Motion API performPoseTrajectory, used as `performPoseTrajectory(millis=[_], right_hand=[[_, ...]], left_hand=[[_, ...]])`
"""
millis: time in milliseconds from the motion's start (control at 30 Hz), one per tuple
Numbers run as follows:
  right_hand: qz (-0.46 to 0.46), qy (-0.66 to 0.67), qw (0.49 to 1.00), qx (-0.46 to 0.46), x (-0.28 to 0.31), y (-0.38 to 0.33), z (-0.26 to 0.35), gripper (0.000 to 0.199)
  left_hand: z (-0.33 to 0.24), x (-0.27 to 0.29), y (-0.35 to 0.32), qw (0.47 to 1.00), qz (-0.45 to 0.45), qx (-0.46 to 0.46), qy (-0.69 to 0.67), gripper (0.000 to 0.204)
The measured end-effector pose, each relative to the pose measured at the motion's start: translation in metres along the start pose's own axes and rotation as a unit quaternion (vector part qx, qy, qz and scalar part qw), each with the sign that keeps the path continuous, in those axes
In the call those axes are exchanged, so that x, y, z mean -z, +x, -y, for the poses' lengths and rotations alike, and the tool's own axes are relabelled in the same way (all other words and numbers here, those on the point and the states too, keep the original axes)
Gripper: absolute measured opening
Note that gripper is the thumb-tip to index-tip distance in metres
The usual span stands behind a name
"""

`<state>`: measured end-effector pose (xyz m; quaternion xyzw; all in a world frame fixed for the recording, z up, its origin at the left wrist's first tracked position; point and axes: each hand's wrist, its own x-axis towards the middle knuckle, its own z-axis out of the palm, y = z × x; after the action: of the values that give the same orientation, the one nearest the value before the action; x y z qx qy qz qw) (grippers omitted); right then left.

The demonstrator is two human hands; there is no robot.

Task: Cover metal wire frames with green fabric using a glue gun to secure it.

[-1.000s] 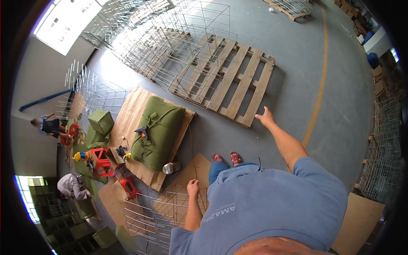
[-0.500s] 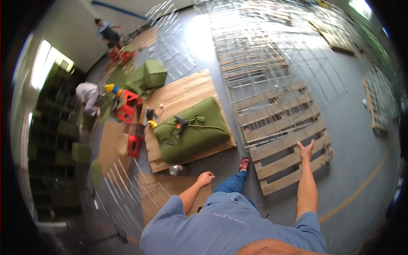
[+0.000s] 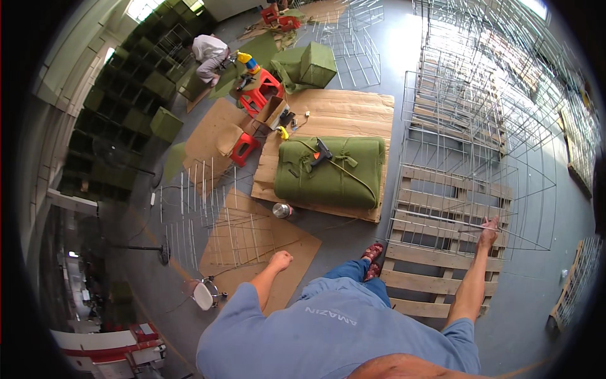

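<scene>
My right hand (image 3: 488,234) reaches out over the nearest wooden pallet (image 3: 413,279), its fingers closed at the thin bars of a metal wire frame (image 3: 541,245). Similar wire frames lie stacked farther along. Low in front of me hangs my left hand (image 3: 280,259), fingers curled in with nothing visible in them, above a brown cardboard sheet (image 3: 297,254) on the floor. Between my hands and farther off, a green fabric bundle (image 3: 331,183), tied with cord, rests on a layered cardboard platform (image 3: 353,104). A black pistol-shaped tool with an orange trigger (image 3: 322,151) lies on the bundle.
A metal flask (image 3: 282,210) stands by the platform's near corner. Red stools (image 3: 245,149), a green block (image 3: 318,65) and a crouching person (image 3: 208,57) are at the far left. Loose wire grids (image 3: 240,237) and a fan (image 3: 163,252) occupy the left floor.
My view has swung left, and I stand closer to the pallet. My right hand, spread earlier, has closed at the wire frame. The left hand stays curled.
</scene>
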<state>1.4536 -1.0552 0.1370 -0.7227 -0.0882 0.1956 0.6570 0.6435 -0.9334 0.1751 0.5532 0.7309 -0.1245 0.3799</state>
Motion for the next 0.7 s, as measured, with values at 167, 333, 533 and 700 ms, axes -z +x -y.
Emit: performPoseTrajectory(millis=[167, 333, 533, 700], right_hand=[[-0.102, -0.406, 0.823, 0.383, -0.061, -0.016, 0.061, 0.039], [-0.127, -0.443, 0.675, 0.576, -0.163, -0.067, 0.205, 0.016], [-0.076, -0.370, 0.687, 0.621, -0.191, -0.101, 0.308, 0.025], [0.163, -0.112, 0.901, 0.385, -0.291, -0.247, 0.366, 0.040]], left_hand=[[0.066, -0.052, -0.067, 0.995, 0.030, 0.050, -0.083, 0.027], [0.103, -0.087, -0.115, 0.977, 0.006, 0.084, -0.195, 0.022], [0.037, -0.065, -0.145, 0.948, -0.094, -0.004, -0.303, 0.027], [0.028, -0.056, -0.156, 0.857, -0.051, -0.023, -0.512, 0.045]])
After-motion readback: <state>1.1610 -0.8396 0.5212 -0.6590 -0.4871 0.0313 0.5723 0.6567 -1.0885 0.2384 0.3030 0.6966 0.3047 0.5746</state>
